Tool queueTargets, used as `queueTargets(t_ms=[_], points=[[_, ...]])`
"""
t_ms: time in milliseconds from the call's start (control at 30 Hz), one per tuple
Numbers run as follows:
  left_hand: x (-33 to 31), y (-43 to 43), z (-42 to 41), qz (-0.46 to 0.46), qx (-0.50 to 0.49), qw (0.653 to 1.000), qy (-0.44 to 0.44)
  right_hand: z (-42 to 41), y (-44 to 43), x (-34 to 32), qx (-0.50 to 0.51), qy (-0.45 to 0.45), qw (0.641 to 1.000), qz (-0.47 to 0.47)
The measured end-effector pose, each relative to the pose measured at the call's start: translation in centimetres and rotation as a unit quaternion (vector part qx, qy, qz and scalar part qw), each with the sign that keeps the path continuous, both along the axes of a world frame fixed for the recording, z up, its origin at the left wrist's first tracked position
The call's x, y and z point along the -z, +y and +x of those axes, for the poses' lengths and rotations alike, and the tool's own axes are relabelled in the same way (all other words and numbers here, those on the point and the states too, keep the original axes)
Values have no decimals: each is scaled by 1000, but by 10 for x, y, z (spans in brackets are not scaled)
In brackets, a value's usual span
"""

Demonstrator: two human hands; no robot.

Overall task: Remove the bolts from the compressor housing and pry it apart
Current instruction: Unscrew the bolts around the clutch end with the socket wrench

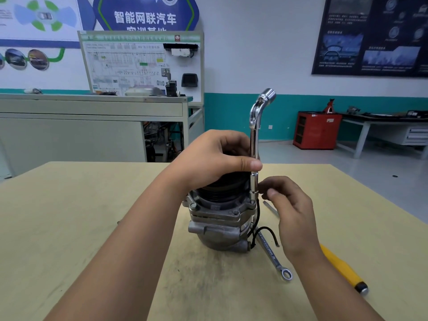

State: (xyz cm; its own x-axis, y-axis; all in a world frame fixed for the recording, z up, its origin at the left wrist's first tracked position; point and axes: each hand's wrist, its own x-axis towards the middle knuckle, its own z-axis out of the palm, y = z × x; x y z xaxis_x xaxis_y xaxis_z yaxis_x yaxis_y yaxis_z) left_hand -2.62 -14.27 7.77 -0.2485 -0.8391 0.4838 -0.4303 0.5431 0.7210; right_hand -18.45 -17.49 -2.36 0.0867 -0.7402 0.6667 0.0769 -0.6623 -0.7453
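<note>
A grey metal compressor (pixel 220 218) stands upright on the wooden table (pixel 92 216), its black pulley on top. A chrome L-shaped socket wrench (pixel 254 144) stands vertically with its lower socket on a bolt at the housing's right flange. My left hand (pixel 217 158) rests over the pulley, and its thumb and fingers hold the wrench shaft. My right hand (pixel 289 209) is just right of the lower socket, fingertips curled at it. Another bolt head (pixel 192 206) shows on the left flange.
A ratcheting spanner (pixel 275 258) lies on the table right of the compressor, beside a black wire (pixel 268 232). A yellow-handled tool (pixel 342 267) lies partly under my right wrist. A flat metal bar (pixel 269 207) lies behind my right hand. Workbenches and a red cabinet (pixel 316 130) stand in the background.
</note>
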Motion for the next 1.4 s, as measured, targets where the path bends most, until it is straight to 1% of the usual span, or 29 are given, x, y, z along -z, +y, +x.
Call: queueTargets(t_ms=[167,333,433,600,767,867,967,1033,1100,1167,1267,1333,1400], points=[[1,-2,2,0,15,1000,10,-1,-2,1,28,104,994,-32],[2,-4,3,-5,37,999,38,-2,-2,2,28,149,987,-54],[3,-5,4,-9,51,997,51,-3,-2,1,31,149,986,-62],[5,-10,7,-15,73,991,115,-2,-4,2,24,133,990,-49],[5,-13,8,-8,75,983,165,-3,-2,-1,20,86,995,-52],[3,-13,9,2,65,974,217,-3,-1,-5,15,69,996,-59],[0,-11,10,9,62,966,252,-2,4,-10,12,43,999,-30],[-1,-9,10,15,54,964,259,-2,11,-15,37,29,999,-9],[-2,-7,9,21,42,962,267,0,23,-21,52,17,998,-9],[-3,-5,11,25,36,955,292,5,41,-26,23,1,1000,2],[-7,0,21,22,43,937,345,20,67,-22,-48,-10,997,54],[-12,6,34,10,39,935,353,33,78,-14,-85,11,992,98],[-15,16,48,-12,21,939,342,47,85,-6,-105,50,982,147]])
